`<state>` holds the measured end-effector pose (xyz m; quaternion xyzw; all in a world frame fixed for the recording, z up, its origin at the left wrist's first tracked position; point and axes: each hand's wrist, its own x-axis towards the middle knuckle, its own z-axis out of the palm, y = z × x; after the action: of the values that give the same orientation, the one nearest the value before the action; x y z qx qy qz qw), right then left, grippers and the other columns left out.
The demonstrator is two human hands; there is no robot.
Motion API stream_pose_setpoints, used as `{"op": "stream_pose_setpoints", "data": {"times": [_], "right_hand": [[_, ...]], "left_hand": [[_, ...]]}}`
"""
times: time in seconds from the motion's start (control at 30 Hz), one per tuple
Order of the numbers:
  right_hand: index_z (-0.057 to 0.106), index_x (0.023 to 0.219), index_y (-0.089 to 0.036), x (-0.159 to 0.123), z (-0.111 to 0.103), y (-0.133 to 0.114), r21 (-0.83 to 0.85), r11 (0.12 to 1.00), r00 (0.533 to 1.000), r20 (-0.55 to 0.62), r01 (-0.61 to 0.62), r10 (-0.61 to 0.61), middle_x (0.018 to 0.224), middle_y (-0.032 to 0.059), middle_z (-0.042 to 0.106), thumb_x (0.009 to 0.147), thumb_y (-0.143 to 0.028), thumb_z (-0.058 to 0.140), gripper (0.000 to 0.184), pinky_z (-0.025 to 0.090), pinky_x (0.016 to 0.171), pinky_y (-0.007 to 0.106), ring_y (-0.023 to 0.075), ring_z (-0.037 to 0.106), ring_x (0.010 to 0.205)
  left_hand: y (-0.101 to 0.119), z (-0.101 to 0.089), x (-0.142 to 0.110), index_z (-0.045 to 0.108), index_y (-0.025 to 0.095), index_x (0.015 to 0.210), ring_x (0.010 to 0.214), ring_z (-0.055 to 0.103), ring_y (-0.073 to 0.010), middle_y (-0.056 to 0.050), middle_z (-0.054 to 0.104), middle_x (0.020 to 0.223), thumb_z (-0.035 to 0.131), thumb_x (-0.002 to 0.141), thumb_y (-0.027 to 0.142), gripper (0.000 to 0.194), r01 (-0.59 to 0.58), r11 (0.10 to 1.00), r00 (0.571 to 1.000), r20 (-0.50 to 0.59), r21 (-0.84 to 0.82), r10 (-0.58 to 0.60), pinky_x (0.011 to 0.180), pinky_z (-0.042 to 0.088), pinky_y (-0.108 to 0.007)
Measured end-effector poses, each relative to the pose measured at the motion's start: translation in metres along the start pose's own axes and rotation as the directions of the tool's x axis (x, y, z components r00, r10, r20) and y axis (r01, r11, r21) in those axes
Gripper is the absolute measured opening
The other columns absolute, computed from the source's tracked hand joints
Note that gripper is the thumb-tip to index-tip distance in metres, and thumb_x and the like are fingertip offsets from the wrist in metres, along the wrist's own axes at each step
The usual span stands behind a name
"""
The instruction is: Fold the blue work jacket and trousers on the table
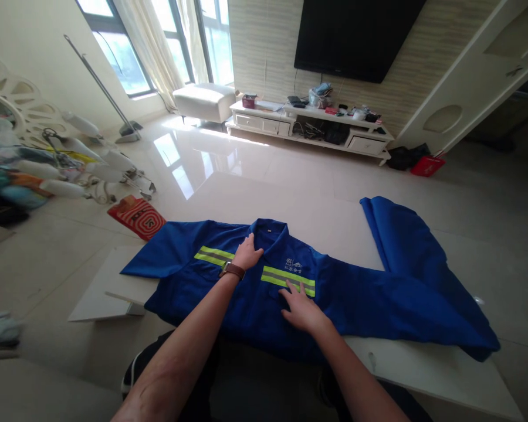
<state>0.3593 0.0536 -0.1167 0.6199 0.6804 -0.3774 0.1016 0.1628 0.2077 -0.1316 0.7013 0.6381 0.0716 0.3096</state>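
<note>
A blue work jacket [347, 293] with yellow-green reflective strips lies spread front side up over a low white table [457, 375], its collar pointing away from me. My left hand [247, 253], with a brown-strapped watch at the wrist, rests flat near the collar with its fingers extended. On the chest, at the reflective strip below the white logo, my right hand [300, 306] lies with its fingers spread. Neither hand has cloth gathered in it. More folded blue cloth [405, 234] sits at the right, beyond the jacket's sleeve.
A red paper bag [136, 218] stands by the left sleeve. Farther left are a rack with white rollers [101, 167] and piled clothes [13, 187]. A TV stand [264, 123], a white ottoman [205, 101] and a red bag [427, 165] are across the tiled floor.
</note>
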Motion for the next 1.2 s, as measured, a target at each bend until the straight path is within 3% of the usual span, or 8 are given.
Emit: {"op": "stream_pose_setpoints", "data": {"times": [0.2,0.3,0.43,0.73,0.83,0.97,1.07,1.2], "right_hand": [[0.046,0.156,-0.026,-0.009,0.0,0.019,-0.005,0.993,0.993,0.003,0.118,-0.118,0.175,0.0102,0.013,0.091,-0.026,0.058,0.067,0.04,0.112,0.07,0.0497,0.005,0.158],[0.048,0.155,-0.027,-0.016,0.003,0.025,-0.015,0.988,0.988,-0.012,0.151,-0.151,0.175,0.0099,0.016,0.09,-0.024,0.057,0.065,0.041,0.111,0.07,0.0491,0.007,0.158],[0.053,0.15,-0.027,-0.021,0.003,0.027,-0.006,0.986,0.986,-0.018,0.166,-0.166,0.174,0.009,0.02,0.091,-0.023,0.057,0.059,0.041,0.112,0.069,0.0487,0.01,0.158],[0.059,0.142,-0.025,-0.021,-0.002,0.021,-0.011,0.989,0.989,-0.024,0.148,-0.148,0.172,0.0097,0.026,0.092,-0.023,0.057,0.05,0.045,0.11,0.067,0.0493,0.012,0.157],[0.06,0.141,-0.024,-0.019,-0.002,0.023,-0.002,0.989,0.989,-0.022,0.149,-0.149,0.172,0.0103,0.026,0.092,-0.023,0.058,0.049,0.045,0.112,0.066,0.0485,0.012,0.158],[0.061,0.139,-0.024,-0.017,-0.001,0.025,0.007,0.988,0.988,-0.031,0.154,-0.154,0.171,0.0092,0.028,0.093,-0.023,0.057,0.046,0.043,0.115,0.062,0.0464,0.013,0.158],[0.062,0.136,-0.023,-0.016,-0.001,0.024,0.018,0.989,0.989,-0.03,0.145,-0.144,0.171,0.0085,0.028,0.094,-0.023,0.057,0.042,0.043,0.116,0.062,0.0461,0.013,0.158],[0.063,0.134,-0.022,-0.015,-0.001,0.022,0.033,0.989,0.989,-0.03,0.147,-0.146,0.171,0.0097,0.03,0.094,-0.023,0.057,0.04,0.042,0.117,0.063,0.0464,0.015,0.158]], "left_hand": [[0.009,0.006,0.012,0.06,0.018,0.14,0.14,0.053,-0.0304,-0.014,0.06,0.149,0.052,0.093,0.032,0.05,-0.045,0.988,0.998,-0.035,0.149,0.05,0.121,0.036,-0.044],[0.008,0.008,0.023,0.044,0.011,0.154,0.151,0.041,-0.0272,-0.018,0.044,0.162,0.049,0.095,0.033,0.064,-0.024,0.995,0.984,-0.176,0.092,0.04,0.124,0.033,-0.037],[0.001,0.022,0.035,0.027,0.008,0.163,0.161,0.014,-0.0333,-0.02,0.019,0.173,0.046,0.098,0.044,0.077,-0.033,0.993,0.999,0.003,0.111,0.033,0.129,0.017,-0.055],[-0.006,0.033,0.044,0.029,0.019,0.165,0.162,0.007,-0.0345,-0.012,0.018,0.174,0.046,0.099,0.045,0.073,-0.024,0.983,0.999,0.029,0.18,0.019,0.127,0.02,-0.062],[-0.01,0.028,0.044,0.036,0.023,0.162,0.162,0.011,-0.0328,-0.008,0.02,0.174,0.046,0.1,0.046,0.067,-0.085,0.987,0.995,0.06,0.133,0.078,0.127,0.022,-0.059],[-0.03,0.009,0.047,0.04,0.01,0.16,0.16,0.023,-0.0307,-0.015,0.029,0.171,0.047,0.099,0.038,0.067,0.025,0.992,0.987,-0.16,0.125,-0.004,0.129,0.025,-0.045],[-0.056,-0.008,0.054,0.039,0.007,0.16,0.159,0.026,-0.0317,-0.018,0.031,0.17,0.041,0.1,0.033,0.065,0.193,0.967,0.948,-0.285,0.169,-0.139,0.129,0.026,-0.051],[-0.091,-0.032,0.072,0.034,0.021,0.164,0.16,0.021,-0.0301,-0.01,0.028,0.172,0.031,0.104,0.033,0.061,0.148,0.943,0.981,-0.168,0.299,-0.101,0.125,0.024,-0.066]]}}
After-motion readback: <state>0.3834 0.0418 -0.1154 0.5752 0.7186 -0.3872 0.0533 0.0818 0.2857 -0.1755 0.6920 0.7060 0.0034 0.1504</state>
